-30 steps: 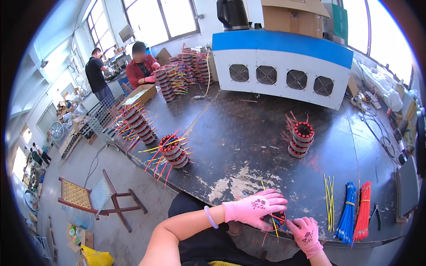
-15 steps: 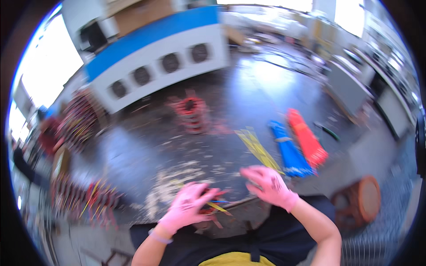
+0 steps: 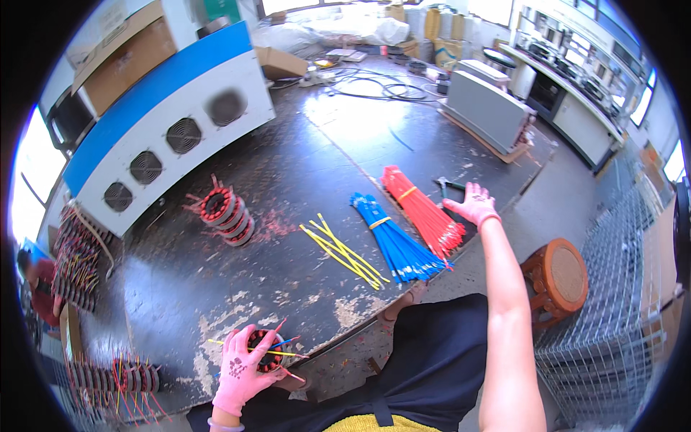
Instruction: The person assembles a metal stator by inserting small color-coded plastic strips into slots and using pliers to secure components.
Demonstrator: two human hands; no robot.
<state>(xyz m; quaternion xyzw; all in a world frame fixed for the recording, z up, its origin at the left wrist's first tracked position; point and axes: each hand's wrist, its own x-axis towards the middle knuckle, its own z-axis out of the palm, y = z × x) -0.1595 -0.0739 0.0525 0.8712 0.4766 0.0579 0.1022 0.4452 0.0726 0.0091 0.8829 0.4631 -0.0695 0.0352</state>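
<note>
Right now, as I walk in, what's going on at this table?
The person's pink-gloved left hand holds a wired ring at the near edge of the dark table. The open right hand is stretched out beside the pliers; whether they touch is hard to tell. Between the hands lie a red bundle, a blue bundle and yellow wires; a ring stack stands farther back.

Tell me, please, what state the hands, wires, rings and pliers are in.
Left hand: curved around wired ring
Wired ring: partly covered
Right hand: open, near pliers; contact unclear
Pliers: lying on table; open or shut unclear
Blue wires: bundled, banded
Red wires: bundled, banded
Yellow wires: loose
Ring stack near fan cabinet: standing
Far-left ring stacks: wires splayed out
</note>
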